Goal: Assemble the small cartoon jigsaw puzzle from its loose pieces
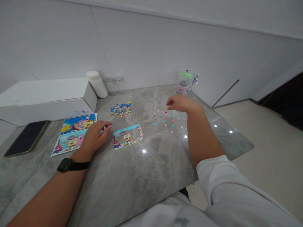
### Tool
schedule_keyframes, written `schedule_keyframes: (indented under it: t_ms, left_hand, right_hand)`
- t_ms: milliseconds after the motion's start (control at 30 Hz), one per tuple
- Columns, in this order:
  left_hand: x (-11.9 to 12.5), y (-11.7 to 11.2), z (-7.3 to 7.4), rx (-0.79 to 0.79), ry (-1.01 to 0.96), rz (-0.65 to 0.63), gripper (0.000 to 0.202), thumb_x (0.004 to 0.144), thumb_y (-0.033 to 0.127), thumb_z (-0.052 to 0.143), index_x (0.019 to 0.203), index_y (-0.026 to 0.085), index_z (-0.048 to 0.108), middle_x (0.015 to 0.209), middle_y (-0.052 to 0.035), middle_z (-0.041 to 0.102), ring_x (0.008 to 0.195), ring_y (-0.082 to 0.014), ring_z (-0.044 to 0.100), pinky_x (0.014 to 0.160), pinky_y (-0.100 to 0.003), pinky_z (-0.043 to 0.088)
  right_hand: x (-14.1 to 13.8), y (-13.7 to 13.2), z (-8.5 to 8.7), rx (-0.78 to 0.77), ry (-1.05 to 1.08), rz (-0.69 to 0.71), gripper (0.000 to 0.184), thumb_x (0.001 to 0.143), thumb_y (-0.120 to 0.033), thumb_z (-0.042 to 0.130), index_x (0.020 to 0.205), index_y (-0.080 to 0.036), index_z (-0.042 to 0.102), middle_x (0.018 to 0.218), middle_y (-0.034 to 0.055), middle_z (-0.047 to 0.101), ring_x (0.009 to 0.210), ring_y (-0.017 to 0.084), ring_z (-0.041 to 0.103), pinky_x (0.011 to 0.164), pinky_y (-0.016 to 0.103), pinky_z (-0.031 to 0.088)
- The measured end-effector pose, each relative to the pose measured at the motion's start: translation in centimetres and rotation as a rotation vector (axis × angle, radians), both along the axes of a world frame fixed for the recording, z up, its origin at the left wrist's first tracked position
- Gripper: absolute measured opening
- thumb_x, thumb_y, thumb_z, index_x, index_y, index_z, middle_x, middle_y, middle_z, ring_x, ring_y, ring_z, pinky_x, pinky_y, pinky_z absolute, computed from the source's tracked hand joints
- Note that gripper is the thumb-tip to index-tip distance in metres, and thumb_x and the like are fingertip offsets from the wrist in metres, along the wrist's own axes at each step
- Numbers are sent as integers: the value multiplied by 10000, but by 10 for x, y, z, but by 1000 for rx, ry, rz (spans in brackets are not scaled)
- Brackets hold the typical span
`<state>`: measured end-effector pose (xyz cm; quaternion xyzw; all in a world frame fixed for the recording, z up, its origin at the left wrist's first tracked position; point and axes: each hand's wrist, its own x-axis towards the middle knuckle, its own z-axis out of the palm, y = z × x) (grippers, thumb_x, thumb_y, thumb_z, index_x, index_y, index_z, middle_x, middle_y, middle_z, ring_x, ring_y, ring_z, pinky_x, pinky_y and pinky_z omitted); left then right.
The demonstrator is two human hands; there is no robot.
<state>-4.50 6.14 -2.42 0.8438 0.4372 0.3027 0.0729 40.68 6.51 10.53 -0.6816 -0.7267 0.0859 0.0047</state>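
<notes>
My left hand (96,136) rests over the right edge of a cartoon picture card (68,143), its thumb and forefinger apart and nothing visible between them. Just right of it lies a partly assembled jigsaw puzzle (129,145), with its border joined, a yellow character in the middle and grey gaps around it. My right hand (178,103) hovers above scattered loose puzzle pieces (174,120), fingers curled down and a small gap showing between fingertips and thumb. I see no piece in it. A heap of mostly blue and yellow pieces (121,109) lies behind the puzzle.
A second picture card (79,122) lies behind the first. At the left are a phone (26,138) and a long white box (44,94). A white bottle (97,84) and two clear glasses (114,85) stand by the wall. A clear plastic package (186,82) sits at the back right.
</notes>
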Motion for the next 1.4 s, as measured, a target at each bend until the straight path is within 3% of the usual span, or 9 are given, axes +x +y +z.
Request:
schedule_keyframes:
  t_ms: [267, 433, 600, 733, 933, 1133, 1267, 1400]
  left_hand:
    - [-1, 2, -3, 7, 7, -7, 358, 1053, 457, 486, 1122, 199, 724, 989, -72, 722, 915, -241, 661, 883, -394, 503]
    - [-1, 4, -4, 9, -1, -15, 350, 1044, 460, 492, 1104, 208, 728, 966, -66, 721, 906, -242, 666, 872, -390, 506]
    - [1, -1, 2, 46, -30, -15, 316, 1038, 433, 507, 1075, 208, 725, 974, -65, 708, 906, -238, 660, 875, -391, 507]
    - [4, -4, 5, 48, -53, -22, 296, 1026, 427, 520, 1058, 215, 725, 961, -57, 695, 913, -242, 663, 888, -396, 516]
    - [5, -4, 3, 36, -54, -32, 247, 1016, 391, 541, 1070, 232, 723, 949, -59, 689, 903, -241, 662, 870, -387, 504]
    - [5, -5, 5, 2, -38, -46, 254, 1013, 378, 528, 1089, 228, 718, 951, -63, 693, 909, -243, 661, 870, -383, 495]
    - [5, -5, 4, -10, -33, -9, 257, 1012, 388, 526, 1079, 229, 715, 946, -60, 694, 900, -239, 659, 866, -382, 492]
    - [4, -4, 3, -18, -29, 9, 285, 1000, 418, 530, 1082, 229, 728, 934, -55, 699, 882, -231, 653, 840, -375, 499]
  right_hand:
    - [4, -24, 25, 58, 12, -49, 260, 901, -330, 771, 1128, -205, 789, 1086, 72, 796, 922, 211, 715, 780, 297, 495]
    - [6, -27, 25, 130, 25, -27, 245, 907, -328, 757, 1122, -213, 785, 1077, 69, 796, 922, 208, 711, 787, 298, 500]
    - [12, -22, -6, 28, -79, 12, 231, 919, -205, 696, 1122, -235, 800, 1115, 87, 804, 1005, 253, 719, 826, 325, 505]
    - [41, -29, -43, -79, -130, -27, 316, 922, -107, 608, 1130, -230, 812, 1133, 105, 808, 1033, 262, 727, 856, 334, 512]
    - [86, -42, -84, 11, -93, -189, 312, 905, -101, 595, 1094, -218, 812, 1118, 100, 812, 1007, 236, 729, 850, 311, 514]
    - [84, -44, -94, 75, 156, -23, 207, 899, -180, 667, 1049, -218, 806, 1000, 65, 800, 881, 191, 709, 794, 282, 507]
    - [70, -49, -92, -11, 283, 105, 190, 895, -243, 691, 1046, -236, 806, 962, 43, 796, 856, 184, 710, 790, 278, 514]
    - [60, -52, -94, -105, 274, 142, 208, 857, -235, 723, 1048, -245, 805, 963, 36, 804, 848, 185, 719, 789, 280, 515]
